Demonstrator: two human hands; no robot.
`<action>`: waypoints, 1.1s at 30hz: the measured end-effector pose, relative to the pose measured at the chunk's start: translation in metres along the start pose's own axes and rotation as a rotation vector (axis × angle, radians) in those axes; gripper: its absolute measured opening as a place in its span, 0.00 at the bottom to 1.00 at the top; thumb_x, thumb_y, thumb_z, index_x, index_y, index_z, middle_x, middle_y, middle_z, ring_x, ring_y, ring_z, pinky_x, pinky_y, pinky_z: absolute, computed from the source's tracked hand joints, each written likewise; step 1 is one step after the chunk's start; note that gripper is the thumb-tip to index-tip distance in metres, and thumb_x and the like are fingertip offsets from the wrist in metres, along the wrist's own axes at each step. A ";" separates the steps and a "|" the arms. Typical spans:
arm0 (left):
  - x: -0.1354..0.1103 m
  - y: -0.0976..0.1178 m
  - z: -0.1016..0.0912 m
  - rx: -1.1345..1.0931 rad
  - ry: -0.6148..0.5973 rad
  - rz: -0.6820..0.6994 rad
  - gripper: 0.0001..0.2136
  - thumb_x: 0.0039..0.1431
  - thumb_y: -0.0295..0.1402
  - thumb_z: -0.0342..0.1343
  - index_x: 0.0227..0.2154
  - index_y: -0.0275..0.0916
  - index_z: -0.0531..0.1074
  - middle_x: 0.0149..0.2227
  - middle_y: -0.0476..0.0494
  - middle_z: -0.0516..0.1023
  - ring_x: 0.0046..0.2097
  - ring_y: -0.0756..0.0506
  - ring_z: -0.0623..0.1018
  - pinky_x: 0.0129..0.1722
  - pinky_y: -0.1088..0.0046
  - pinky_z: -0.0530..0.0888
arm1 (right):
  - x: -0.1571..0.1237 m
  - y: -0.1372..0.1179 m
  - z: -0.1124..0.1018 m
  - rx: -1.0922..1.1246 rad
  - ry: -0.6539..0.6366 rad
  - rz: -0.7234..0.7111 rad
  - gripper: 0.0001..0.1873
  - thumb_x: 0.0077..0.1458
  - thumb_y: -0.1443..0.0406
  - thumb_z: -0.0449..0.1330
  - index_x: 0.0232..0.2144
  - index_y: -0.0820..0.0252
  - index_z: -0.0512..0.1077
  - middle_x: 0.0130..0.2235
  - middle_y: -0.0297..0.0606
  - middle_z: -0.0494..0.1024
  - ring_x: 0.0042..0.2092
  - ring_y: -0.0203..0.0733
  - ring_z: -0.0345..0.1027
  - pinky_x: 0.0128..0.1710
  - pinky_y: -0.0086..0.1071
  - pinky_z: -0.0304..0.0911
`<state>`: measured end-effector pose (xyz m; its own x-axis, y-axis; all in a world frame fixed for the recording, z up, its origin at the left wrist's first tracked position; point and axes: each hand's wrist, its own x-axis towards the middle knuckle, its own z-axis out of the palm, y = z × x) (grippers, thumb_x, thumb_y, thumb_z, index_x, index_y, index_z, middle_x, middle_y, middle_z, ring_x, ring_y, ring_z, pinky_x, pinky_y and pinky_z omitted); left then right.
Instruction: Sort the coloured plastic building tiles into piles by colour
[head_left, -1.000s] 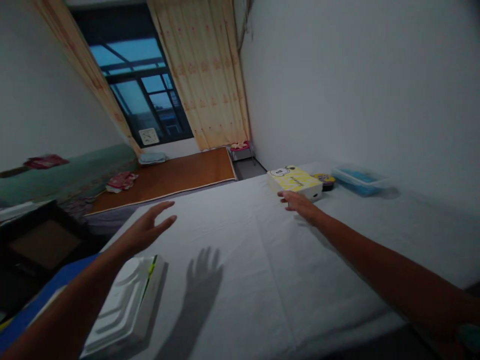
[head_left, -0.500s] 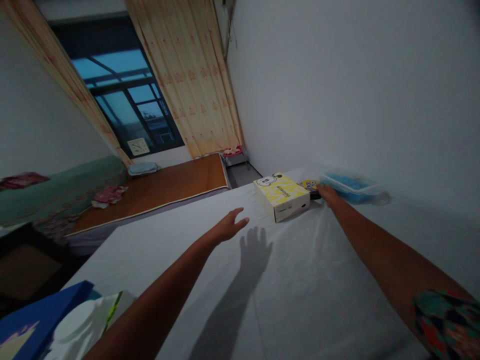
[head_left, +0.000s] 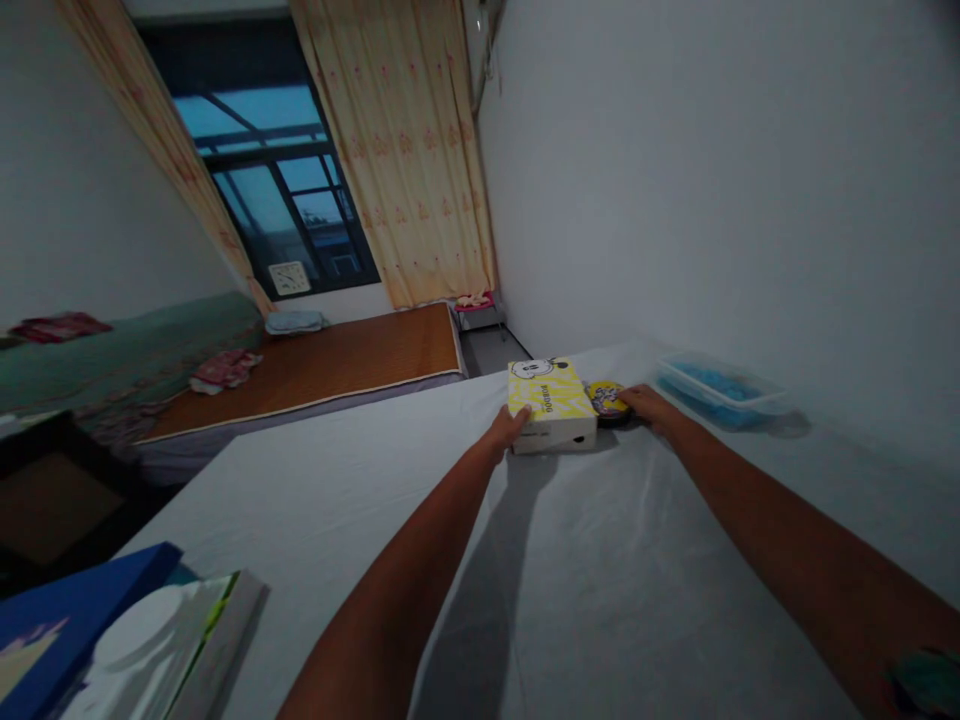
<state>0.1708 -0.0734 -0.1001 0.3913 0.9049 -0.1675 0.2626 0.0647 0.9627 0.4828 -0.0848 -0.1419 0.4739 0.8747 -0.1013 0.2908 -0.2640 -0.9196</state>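
A yellow and white cardboard box [head_left: 551, 392] with a cartoon face printed on its lid lies on the white-covered surface. My left hand [head_left: 506, 430] grips its near left corner, thumb on top and the other fingers mostly hidden along the side. Tight against the box's right side sits a round dark tin [head_left: 606, 398] with a yellow picture on top. The fingers of my right hand [head_left: 649, 406] are closed on the tin's right edge.
Right of my right hand, a clear plastic tub [head_left: 724, 390] with blue contents stands by the wall. At the near left lie a blue box [head_left: 82, 620] and a white box [head_left: 195, 650] with a round white lid-like piece. A low bed [head_left: 360, 355] is beyond.
My left hand has moved forward and right and taken hold of the box. The box has turned and now sits against the tin. My right hand has shifted slightly left with the tin.
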 end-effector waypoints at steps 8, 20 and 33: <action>-0.038 -0.008 -0.059 -0.041 0.054 -0.107 0.30 0.51 0.46 0.62 0.56 0.50 0.60 0.60 0.40 0.71 0.56 0.35 0.72 0.49 0.48 0.72 | -0.027 -0.021 0.061 0.178 -0.159 0.144 0.26 0.59 0.63 0.59 0.59 0.56 0.64 0.50 0.50 0.77 0.33 0.41 0.76 0.31 0.42 0.76; -0.163 -0.021 -0.256 0.140 0.299 -0.161 0.31 0.48 0.48 0.60 0.57 0.56 0.61 0.59 0.43 0.71 0.57 0.34 0.69 0.48 0.45 0.69 | -0.104 -0.118 0.266 0.241 -0.430 0.049 0.24 0.57 0.63 0.59 0.56 0.56 0.67 0.50 0.48 0.76 0.33 0.42 0.75 0.29 0.39 0.75; -0.275 -0.051 -0.449 0.360 0.552 -0.360 0.30 0.48 0.42 0.60 0.56 0.52 0.66 0.56 0.42 0.75 0.54 0.35 0.74 0.40 0.60 0.76 | -0.219 -0.194 0.490 0.150 -0.635 -0.077 0.28 0.56 0.63 0.59 0.59 0.56 0.63 0.50 0.45 0.76 0.40 0.45 0.75 0.32 0.37 0.74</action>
<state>-0.3461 -0.1369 -0.0082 -0.2474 0.9395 -0.2368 0.5999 0.3405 0.7240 -0.0849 -0.0253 -0.1273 -0.1395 0.9707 -0.1954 0.1632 -0.1721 -0.9715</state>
